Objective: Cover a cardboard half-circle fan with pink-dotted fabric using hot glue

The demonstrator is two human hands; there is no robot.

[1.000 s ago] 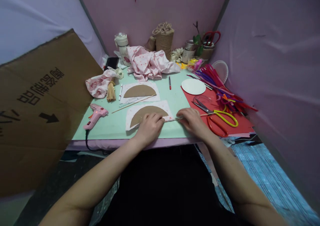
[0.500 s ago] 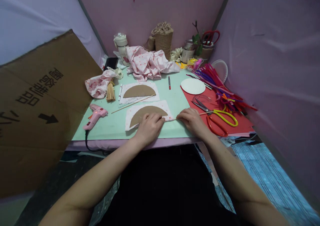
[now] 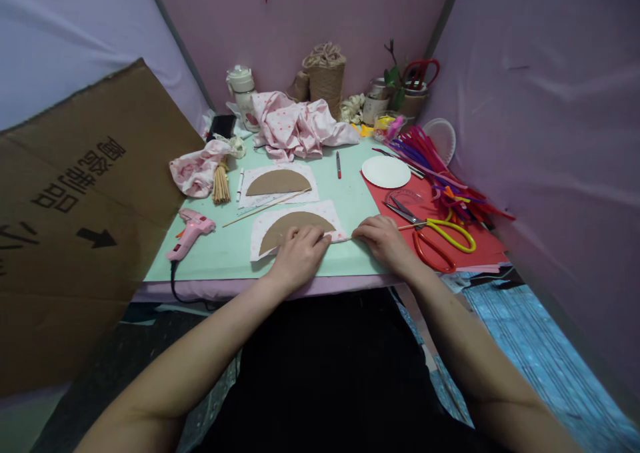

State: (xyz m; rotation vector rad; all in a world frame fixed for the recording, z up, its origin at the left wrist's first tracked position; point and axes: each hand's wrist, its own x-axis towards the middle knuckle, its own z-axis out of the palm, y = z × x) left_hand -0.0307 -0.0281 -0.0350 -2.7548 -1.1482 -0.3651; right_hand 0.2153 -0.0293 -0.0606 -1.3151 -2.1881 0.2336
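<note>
Head view: the brown half-round cardboard piece (image 3: 281,226) lies on red-dotted white cloth (image 3: 325,210); the left hand (image 3: 303,251) presses over its straight edge, pinch hidden; rightward of the cardboard, the right hand (image 3: 381,238) pinches a thin wooden stick (image 3: 407,227). Uneven pressure could skew the stick.

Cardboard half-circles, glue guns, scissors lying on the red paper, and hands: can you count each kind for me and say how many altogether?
Cardboard half-circles: 2
Glue gun: 1
Scissors lying on the red paper: 1
Hands, left hand and right hand: 2
Total: 6
</note>
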